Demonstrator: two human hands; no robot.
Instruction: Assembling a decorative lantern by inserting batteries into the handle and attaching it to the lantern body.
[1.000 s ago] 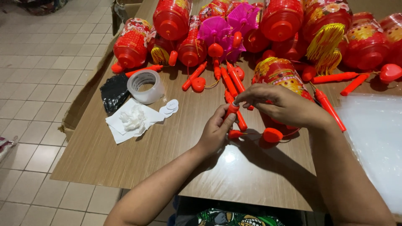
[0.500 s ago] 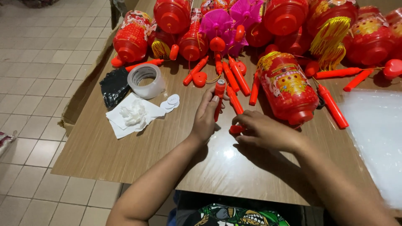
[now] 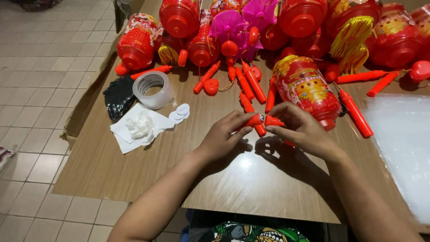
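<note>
Over the middle of the wooden table [image 3: 134,179], both hands meet, just above the top. The left hand [image 3: 224,136] pinches one small orange piece [image 3: 254,120] between thumb and fingertips, and the right hand [image 3: 302,130] pinches another small orange piece with a pointed end [image 3: 272,121]. The two pieces sit tip to tip, touching or almost touching, I cannot tell which. Each piece lies flat, running from side to side, so the long way of one lines up with the long way of the other. Both hands are just as near, one on each end. Right behind the right hand lies a red lantern [image 3: 309,92] on its side, and orange stick handles [image 3: 253,83] lie spread out near it. More red and pink lanterns fill the far edge. To the left sit a roll of clear tape [image 3: 152,89], a white paper with fluff [image 3: 139,127] and a black bag [image 3: 118,96]. A clear plastic sheet [image 3: 403,143] covers the right side. Beyond the table is a pale tiled floor [image 3: 40,89]
</note>
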